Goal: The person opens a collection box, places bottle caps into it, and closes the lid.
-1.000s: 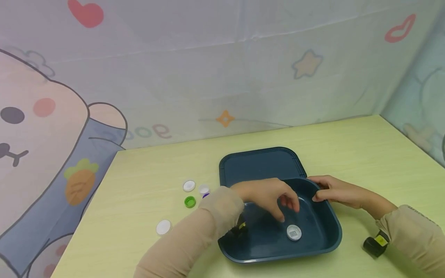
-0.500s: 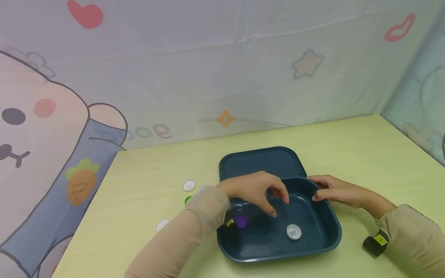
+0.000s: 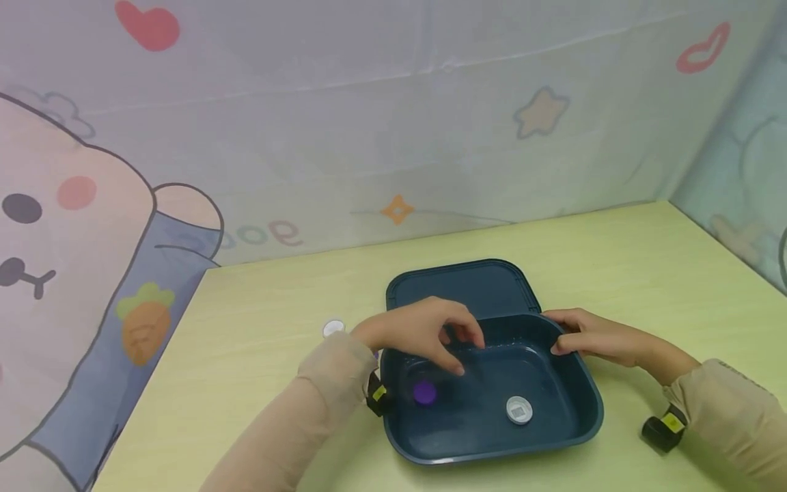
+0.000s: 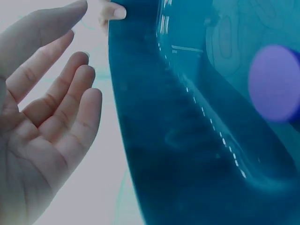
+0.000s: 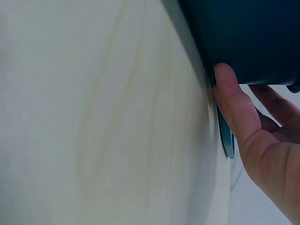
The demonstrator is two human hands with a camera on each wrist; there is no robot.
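Leftward across the box is where the left hand (image 3: 424,329) has moved since half a second ago, its wrist and black band device (image 3: 376,395) now over the left rim; the right hand has stayed put. Nearest are two beige sleeves (image 3: 279,434), the right one with its own black device (image 3: 664,430), yellow-labelled. Beyond sits the dark blue box (image 3: 473,437) on a pale yellow table (image 3: 670,273); on its floor lie a white round cap (image 3: 519,410), towards the right, and a purple cap (image 3: 424,393), towards the left — well apart. Above the box's left part hangs the left hand, fingers loosely curved, holding nothing. At the far right corner, the right hand (image 3: 599,339) grips the box's wall — thumb on one side, fingers on the other. Just behind lies a flat dark blue lid (image 3: 461,287); left of it, a white disc (image 3: 333,327) rests on the table. Farthest back hangs a printed cloth backdrop (image 3: 344,137).
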